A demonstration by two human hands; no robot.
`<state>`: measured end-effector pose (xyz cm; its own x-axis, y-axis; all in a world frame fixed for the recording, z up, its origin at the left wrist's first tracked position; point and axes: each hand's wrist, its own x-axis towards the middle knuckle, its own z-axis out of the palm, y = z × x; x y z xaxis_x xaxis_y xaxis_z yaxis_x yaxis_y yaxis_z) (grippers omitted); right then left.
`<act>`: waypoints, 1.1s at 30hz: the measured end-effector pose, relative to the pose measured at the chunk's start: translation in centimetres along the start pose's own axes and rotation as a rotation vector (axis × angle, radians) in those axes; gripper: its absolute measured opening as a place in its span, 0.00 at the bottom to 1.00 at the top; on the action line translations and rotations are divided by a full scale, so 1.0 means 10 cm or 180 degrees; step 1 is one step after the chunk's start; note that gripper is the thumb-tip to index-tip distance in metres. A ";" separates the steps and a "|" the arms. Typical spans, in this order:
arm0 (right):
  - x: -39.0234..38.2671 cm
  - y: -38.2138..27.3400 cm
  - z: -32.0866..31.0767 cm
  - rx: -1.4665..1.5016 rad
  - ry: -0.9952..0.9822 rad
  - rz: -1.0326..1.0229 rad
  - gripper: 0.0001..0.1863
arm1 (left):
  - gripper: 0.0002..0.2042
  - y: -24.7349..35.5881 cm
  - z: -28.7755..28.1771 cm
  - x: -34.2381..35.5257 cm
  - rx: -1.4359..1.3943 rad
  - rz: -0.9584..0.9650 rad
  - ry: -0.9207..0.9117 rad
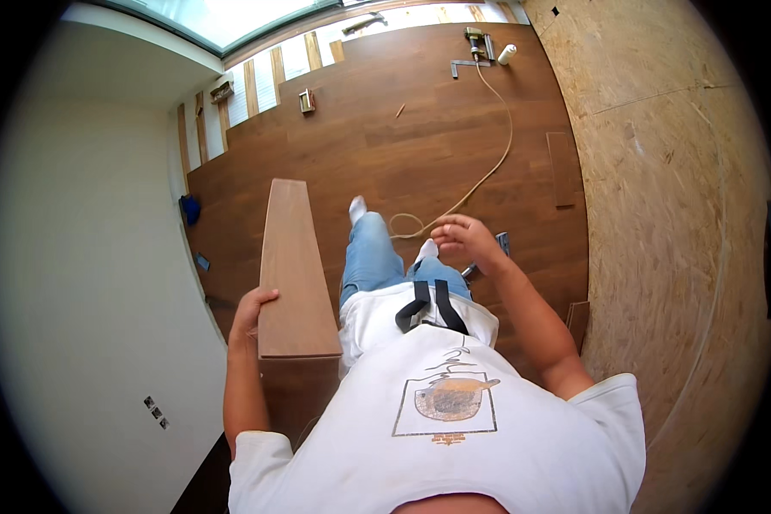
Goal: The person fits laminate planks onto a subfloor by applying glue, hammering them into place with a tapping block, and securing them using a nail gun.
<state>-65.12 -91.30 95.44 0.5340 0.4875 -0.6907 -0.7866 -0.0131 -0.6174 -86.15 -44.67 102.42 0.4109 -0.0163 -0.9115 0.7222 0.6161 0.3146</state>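
Floor (317, 150): brown boards, spread across the middle and up to 12 o'clock.
Wall (77, 257): white, at 9 o'clock, curving with the lens.
Panel (668, 214): pale pressed wood, at 3 o'clock, running along the floor's right edge.
Window (240, 17): bright glass, at 11 o'clock.
Shirt (522, 445): the person's own, white, toward 5 o'clock (with a framed print on the chest).
Jeans (370, 257): light blue, close to the centre, legs apart, white socks below.
Plank (295, 274): long, brown, at 9 o'clock, held up on the body's left side, its long way pointing away from the person.
Hose (511, 128): tan, bending through 2 o'clock (a small loop lies near the centre).
Strips (251, 86): narrow bare wood, at 11 o'clock, side by side past the floor's stepped edge.
Left hand (250, 313): toward 8 o'clock, clamped on the plank's left edge, thumb lying over its face.
Right hand (467, 240): at 3 o'clock, in the air, fingers half bent, well apart from the plank.
Nailer (475, 41): at 1 o'clock, joined to the hose.
Square (464, 64): L-shaped, at 1 o'clock, just beside the nailer.
Bottle (507, 54): white, at 1 o'clock (tilted or lying, hard to tell).
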 end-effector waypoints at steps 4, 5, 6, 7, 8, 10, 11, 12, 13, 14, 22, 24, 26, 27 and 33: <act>0.62 -0.42 -0.16 -0.0014 0.0355 -0.0055 0.21 | 0.25 0.77 0.04 0.48 0.0700 -0.0100 -0.0015; 0.82 -0.54 -0.22 -0.0004 0.0445 -0.0060 0.21 | 0.25 0.99 0.13 0.64 0.0869 -0.0072 -0.0030; 1.01 -0.62 -0.28 -0.0016 0.0584 0.0006 0.21 | 0.25 1.20 0.23 0.82 0.1040 -0.0044 -0.0048; 1.15 -0.62 -0.35 0.0066 0.0715 0.0103 0.20 | 0.24 1.40 0.29 0.97 0.1224 -0.0031 -0.0075; 1.32 -0.64 -0.41 0.0146 0.0840 0.0184 0.20 | 0.24 1.64 0.29 1.14 0.1436 -0.0035 -0.0130; 1.58 -0.78 -0.39 0.0279 0.1111 0.0351 0.19 | 0.23 1.98 0.32 1.53 0.1831 -0.0052 -0.0271; 1.66 -0.79 -0.38 0.0391 0.1137 0.0421 0.19 | 0.23 2.18 0.45 1.58 0.2123 -0.0081 -0.0347; 1.75 -0.77 -0.38 0.0506 0.1163 0.0480 0.19 | 0.23 2.41 0.61 1.61 0.2421 -0.0099 -0.0427; 1.97 -0.90 -0.38 0.0605 0.1143 0.0476 0.19 | 0.22 2.71 0.75 1.74 0.2723 -0.0036 -0.0483; 2.05 -1.05 -0.25 0.0478 0.1274 0.0627 0.19 | 0.22 2.90 0.82 1.85 0.2947 -0.0024 -0.0540; 3.42 -1.85 0.00 0.0718 0.0926 0.0564 0.25 | 0.25 4.40 1.94 2.31 0.3519 0.0041 -0.1142; 3.68 -2.09 0.04 0.0911 0.0896 0.0697 0.30 | 0.26 4.74 2.37 2.30 0.3191 -0.0132 -0.1296; 3.99 -2.37 0.05 0.1251 0.0871 0.0773 0.36 | 0.27 4.99 2.68 2.39 0.3024 -0.0164 -0.1398; 4.18 -2.49 0.01 0.1632 0.0772 0.0670 0.38 | 0.27 5.13 2.83 2.46 0.2942 -0.0181 -0.1445; 5.26 -3.73 -0.19 0.3170 0.1916 -0.0091 0.39 | 0.28 5.88 3.78 3.27 0.2640 -0.0455 -0.1613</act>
<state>-7.07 -66.84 81.38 0.4062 -0.0205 -0.9136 -0.5246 0.8134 -0.2514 -9.21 -38.74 101.12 0.3395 -0.5030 -0.7948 0.8658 -0.1632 0.4730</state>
